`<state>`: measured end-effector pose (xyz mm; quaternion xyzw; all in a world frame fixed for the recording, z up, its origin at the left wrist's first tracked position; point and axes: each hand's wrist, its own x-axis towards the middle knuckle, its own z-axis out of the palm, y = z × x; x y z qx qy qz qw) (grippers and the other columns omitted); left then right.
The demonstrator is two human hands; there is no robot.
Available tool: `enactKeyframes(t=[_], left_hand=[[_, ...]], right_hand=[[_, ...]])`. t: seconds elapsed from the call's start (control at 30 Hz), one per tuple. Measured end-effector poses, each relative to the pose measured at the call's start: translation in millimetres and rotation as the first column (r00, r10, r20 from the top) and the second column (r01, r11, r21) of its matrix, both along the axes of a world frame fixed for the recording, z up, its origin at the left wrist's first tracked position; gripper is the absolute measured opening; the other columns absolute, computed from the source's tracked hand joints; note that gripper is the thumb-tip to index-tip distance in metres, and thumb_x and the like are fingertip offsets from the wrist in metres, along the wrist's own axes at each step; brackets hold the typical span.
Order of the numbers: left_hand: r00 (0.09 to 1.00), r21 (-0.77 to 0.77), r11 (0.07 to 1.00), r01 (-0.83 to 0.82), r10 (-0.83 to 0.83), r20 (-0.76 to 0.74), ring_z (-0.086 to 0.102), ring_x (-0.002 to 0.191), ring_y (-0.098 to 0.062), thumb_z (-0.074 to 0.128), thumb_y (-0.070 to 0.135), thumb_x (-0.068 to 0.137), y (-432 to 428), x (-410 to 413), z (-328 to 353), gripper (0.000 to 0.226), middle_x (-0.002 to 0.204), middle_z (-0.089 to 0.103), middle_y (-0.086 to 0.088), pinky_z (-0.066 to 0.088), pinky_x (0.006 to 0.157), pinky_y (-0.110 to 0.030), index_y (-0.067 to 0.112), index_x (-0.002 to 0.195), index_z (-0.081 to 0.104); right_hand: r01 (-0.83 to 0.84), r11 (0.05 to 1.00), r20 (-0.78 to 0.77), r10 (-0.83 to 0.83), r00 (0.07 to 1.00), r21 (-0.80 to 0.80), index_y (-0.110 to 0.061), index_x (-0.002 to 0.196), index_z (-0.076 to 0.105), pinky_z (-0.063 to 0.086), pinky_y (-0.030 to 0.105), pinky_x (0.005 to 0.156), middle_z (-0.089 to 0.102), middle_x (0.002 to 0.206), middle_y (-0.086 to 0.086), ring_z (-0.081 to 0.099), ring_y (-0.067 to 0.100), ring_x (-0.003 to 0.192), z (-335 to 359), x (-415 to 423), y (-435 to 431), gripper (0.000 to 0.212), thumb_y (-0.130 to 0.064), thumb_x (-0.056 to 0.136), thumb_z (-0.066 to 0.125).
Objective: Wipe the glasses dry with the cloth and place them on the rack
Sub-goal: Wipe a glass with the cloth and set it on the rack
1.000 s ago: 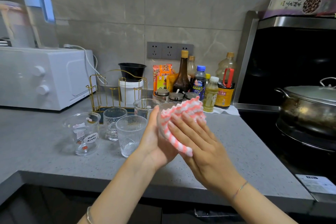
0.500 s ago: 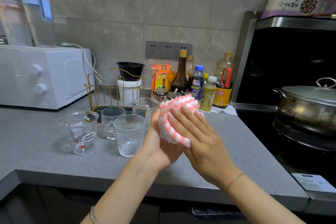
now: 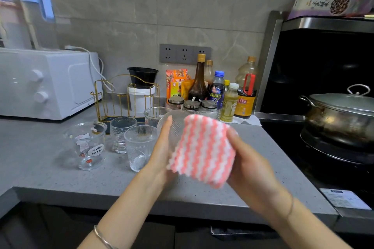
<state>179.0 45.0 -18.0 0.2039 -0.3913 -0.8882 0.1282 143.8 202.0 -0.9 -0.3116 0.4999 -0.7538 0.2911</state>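
Note:
Above the counter I hold a clear ribbed glass (image 3: 175, 125) between both hands. My left hand (image 3: 162, 153) cups its left side with the fingers curved round it. My right hand (image 3: 249, 170) grips the pink-and-white striped cloth (image 3: 202, 149), which wraps over the near side of the glass and hides most of it. Several more glasses stand on the counter to the left: a Hello Kitty glass (image 3: 87, 145), a small clear glass (image 3: 121, 133), a ribbed glass (image 3: 139, 147) and one behind (image 3: 153, 115). The gold wire rack (image 3: 113, 99) stands behind them with nothing on it.
A white microwave (image 3: 44, 83) sits at the left, with a jug on top. Bottles and jars (image 3: 214, 95) line the back wall. To the right are a stove and a lidded steel pot (image 3: 340, 115). The grey counter (image 3: 50, 178) edge runs close below my hands.
My right hand has slid from on top of the cloth to its right side, and the cloth now lies spread over the front of the glass. The glass has turned a little in my hands.

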Motion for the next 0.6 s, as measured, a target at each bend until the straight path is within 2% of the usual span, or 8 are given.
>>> enactKeyframes(t=[0.13,0.2,0.27,0.33,0.4,0.5,0.57,0.6], left_hand=[[0.997,-0.038,0.998,0.056,-0.058,-0.043,0.068,0.098,-0.027,0.054,0.061,0.082,-2.8,9.5,-10.3,0.067,0.115,0.070,-0.016,0.051,0.095,-0.039,0.007,0.120,0.064],[0.994,-0.105,0.992,0.069,-0.078,-0.083,0.071,0.085,-0.025,0.059,0.058,0.081,-5.0,13.5,-15.7,0.065,0.112,0.070,-0.016,0.060,0.074,-0.034,0.010,0.125,0.061],[0.993,-0.151,0.987,0.054,-0.070,-0.100,0.072,0.083,-0.025,0.076,0.058,0.069,-6.7,16.3,-19.6,0.081,0.120,0.067,-0.013,0.059,0.061,-0.030,0.016,0.134,0.054],[0.991,-0.236,0.969,0.074,-0.098,-0.092,0.072,0.093,-0.025,0.086,0.060,0.047,-7.1,17.7,-22.5,0.099,0.123,0.067,-0.010,0.058,0.068,-0.032,0.018,0.132,0.057],[0.987,-0.306,0.947,0.095,-0.130,-0.096,0.071,0.098,-0.023,0.085,0.061,0.047,-4.8,17.9,-24.8,0.092,0.117,0.071,-0.008,0.058,0.067,-0.028,0.019,0.126,0.062],[0.985,-0.305,0.948,0.088,-0.128,-0.115,0.070,0.092,-0.022,0.067,0.054,0.067,-1.9,18.0,-23.0,0.063,0.111,0.072,-0.010,0.058,0.073,-0.030,0.015,0.117,0.068],[0.989,-0.323,0.945,0.055,-0.096,-0.112,0.066,0.094,-0.024,0.064,0.054,0.069,-2.5,18.3,-24.0,0.057,0.110,0.072,-0.013,0.049,0.085,-0.037,0.014,0.108,0.073],[0.990,-0.329,0.944,0.040,-0.082,-0.116,0.065,0.092,-0.024,0.064,0.054,0.069,-2.4,20.1,-23.1,0.053,0.107,0.071,-0.013,0.048,0.084,-0.037,0.015,0.104,0.074]], right_hand=[[0.078,0.997,0.198,-0.077,0.977,0.001,-0.011,0.099,0.065,0.059,0.034,0.069,0.075,0.098,0.005,0.073,0.015,0.082,28.3,-13.2,11.4,0.034,-0.033,0.098,0.038],[0.167,0.986,0.146,-0.165,0.975,0.003,-0.016,0.102,0.063,0.054,0.033,0.074,0.075,0.101,0.000,0.072,0.012,0.086,36.0,-21.8,12.8,0.033,-0.035,0.100,0.037],[0.250,0.967,0.031,-0.248,0.968,-0.047,-0.020,0.109,0.061,0.051,0.032,0.088,0.072,0.108,-0.004,0.068,0.007,0.096,43.5,-31.3,9.4,0.032,-0.036,0.101,0.035],[0.341,0.937,-0.189,-0.349,0.918,-0.075,-0.022,0.109,0.062,0.047,0.027,0.098,0.068,0.109,-0.009,0.065,-0.001,0.099,49.0,-36.4,2.8,0.032,-0.035,0.102,0.033],[0.361,0.929,-0.412,-0.362,0.836,-0.085,-0.013,0.120,0.060,0.047,0.009,0.089,0.063,0.109,-0.014,0.062,-0.014,0.093,52.4,-32.1,-6.8,0.039,-0.029,0.103,0.029],[0.264,0.955,-0.701,-0.096,0.707,0.135,-0.022,0.124,0.058,0.044,0.001,0.076,0.064,0.083,-0.035,0.057,-0.021,0.082,40.3,-28.8,-19.6,0.044,-0.033,0.102,0.021],[0.222,0.942,-0.731,0.034,0.682,0.250,-0.041,0.110,0.060,0.043,0.000,0.072,0.065,0.076,-0.034,0.059,-0.018,0.079,35.4,-30.1,-21.5,0.046,-0.048,0.095,0.017],[0.203,0.952,-0.710,0.020,0.704,0.229,-0.039,0.107,0.064,0.043,0.001,0.072,0.067,0.084,-0.030,0.061,-0.015,0.084,35.9,-33.0,-21.1,0.049,-0.051,0.092,0.018]])
